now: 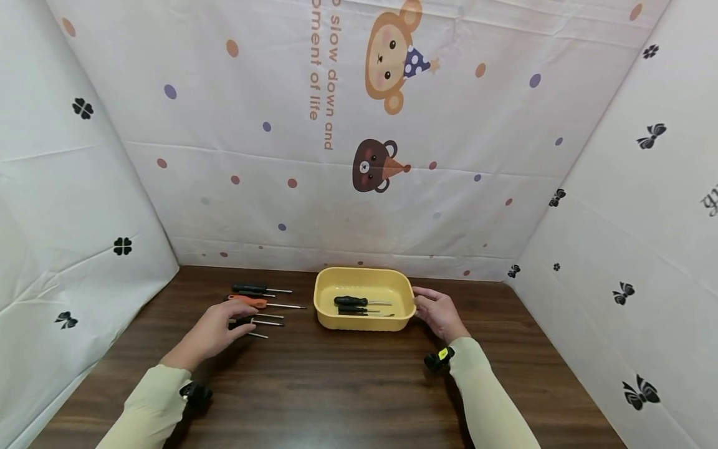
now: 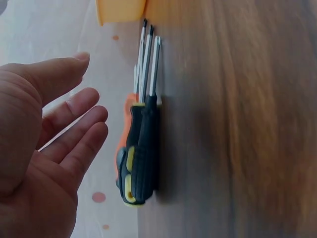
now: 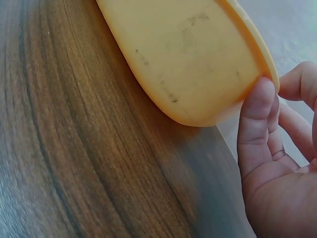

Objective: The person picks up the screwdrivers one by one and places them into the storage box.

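Observation:
In the head view my left hand point(image 1: 212, 332) hovers over a group of several screwdrivers on the left of the table. Its fingers are loosely bent with nothing between them. An orange-handled screwdriver point(image 1: 255, 303) lies there beside black-handled ones, partly hidden by the hand. The left wrist view shows a black-and-yellow screwdriver handle point(image 2: 143, 148) just apart from the fingers. My right hand point(image 1: 440, 315) pinches the right end of a yellow plastic tray point(image 1: 364, 323) between thumb and fingers at the rim. Inside the tray lie black-handled screwdrivers point(image 1: 350, 300), shafts pointing right.
Dark wood-grain table point(image 1: 314, 386) extends in front of the tray. A printed white cloth point(image 1: 314, 206) forms a wall behind it, with more cloth on both sides. Each wrist wears a small black camera point(image 1: 196, 395).

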A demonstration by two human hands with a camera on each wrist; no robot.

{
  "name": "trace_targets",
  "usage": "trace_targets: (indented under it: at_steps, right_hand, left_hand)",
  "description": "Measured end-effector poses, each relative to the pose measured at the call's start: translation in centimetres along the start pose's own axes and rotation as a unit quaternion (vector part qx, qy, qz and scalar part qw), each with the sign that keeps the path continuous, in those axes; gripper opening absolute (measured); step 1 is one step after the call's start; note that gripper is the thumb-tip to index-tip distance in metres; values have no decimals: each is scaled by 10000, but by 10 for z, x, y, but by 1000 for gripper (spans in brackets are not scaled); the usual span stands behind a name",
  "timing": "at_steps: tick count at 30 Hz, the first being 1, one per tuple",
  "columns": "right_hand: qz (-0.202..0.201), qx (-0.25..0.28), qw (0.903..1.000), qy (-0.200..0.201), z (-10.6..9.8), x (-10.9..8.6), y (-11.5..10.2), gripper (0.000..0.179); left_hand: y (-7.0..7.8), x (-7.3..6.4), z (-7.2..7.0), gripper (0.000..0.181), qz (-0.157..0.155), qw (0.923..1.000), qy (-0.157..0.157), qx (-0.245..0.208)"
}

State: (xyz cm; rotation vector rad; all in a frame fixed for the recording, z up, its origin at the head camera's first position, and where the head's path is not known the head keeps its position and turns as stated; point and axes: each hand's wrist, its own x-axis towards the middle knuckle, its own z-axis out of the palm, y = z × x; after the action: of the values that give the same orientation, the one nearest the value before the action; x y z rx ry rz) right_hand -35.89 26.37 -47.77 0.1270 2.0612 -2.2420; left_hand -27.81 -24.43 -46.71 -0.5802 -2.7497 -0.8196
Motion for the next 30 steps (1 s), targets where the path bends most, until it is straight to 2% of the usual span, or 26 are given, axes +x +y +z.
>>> trace_targets:
  at_steps: [5, 15, 21, 30]
  right_hand:
    - [13, 10, 10000, -22, 0, 1, 0, 47]
    - [51, 78, 9999, -64, 0, -1, -1, 49]
    - [41, -4, 10000, -20, -1, -1, -1, 48]
    - [13, -9, 10000, -62, -1, 0, 0, 47]
  left_hand:
    - [-8, -3, -3, 31, -136, 9998, -13, 118]
    - [-21, -8, -5, 29, -173, 9995, -89, 241]
    - [-26, -11, -7, 27, -136, 9992, 1, 365]
    - [-30, -16, -9, 20, -250, 9985, -100, 475]
